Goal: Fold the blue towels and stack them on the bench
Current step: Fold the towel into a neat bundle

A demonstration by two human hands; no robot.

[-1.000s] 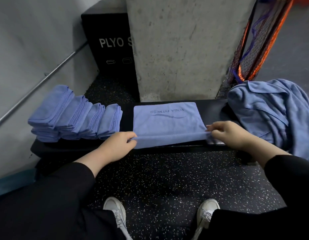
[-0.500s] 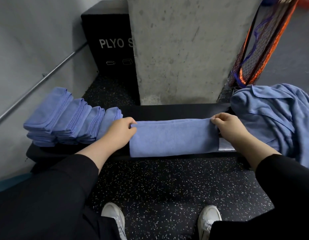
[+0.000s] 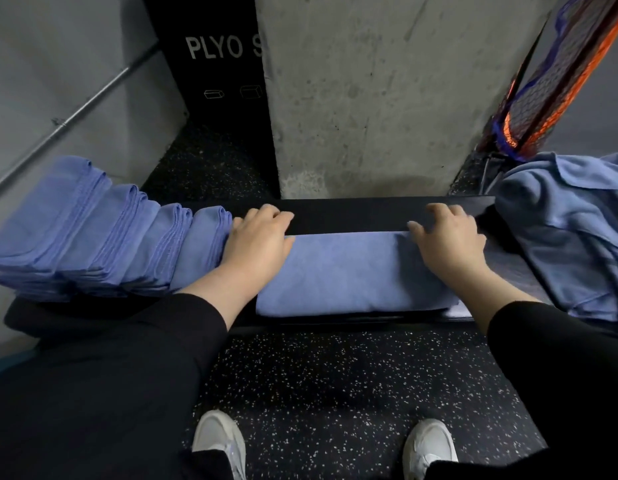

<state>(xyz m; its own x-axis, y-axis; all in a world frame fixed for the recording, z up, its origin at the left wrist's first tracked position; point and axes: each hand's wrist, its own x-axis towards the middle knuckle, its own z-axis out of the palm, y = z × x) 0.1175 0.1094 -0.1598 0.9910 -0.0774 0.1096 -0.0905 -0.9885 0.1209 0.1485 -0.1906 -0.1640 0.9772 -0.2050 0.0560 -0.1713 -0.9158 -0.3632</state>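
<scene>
Currently I log: folded blue towel (image 3: 349, 271), smooth long band, on black bench (image 3: 369, 213); left hand (image 3: 255, 244) and right hand (image 3: 449, 240) pressing its ends, fingers seemingly flat; folded stack (image 3: 93, 230) just left.

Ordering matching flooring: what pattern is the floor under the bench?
Black with small white speckles, clearest in the head view.

Left hand (image 3: 257, 242) and right hand (image 3: 447, 239) lie flat, palms down

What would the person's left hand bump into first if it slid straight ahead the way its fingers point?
Probably the bare black padded bench top just past the left hand, then the grey concrete pillar behind; depth is hard to judge.
</scene>
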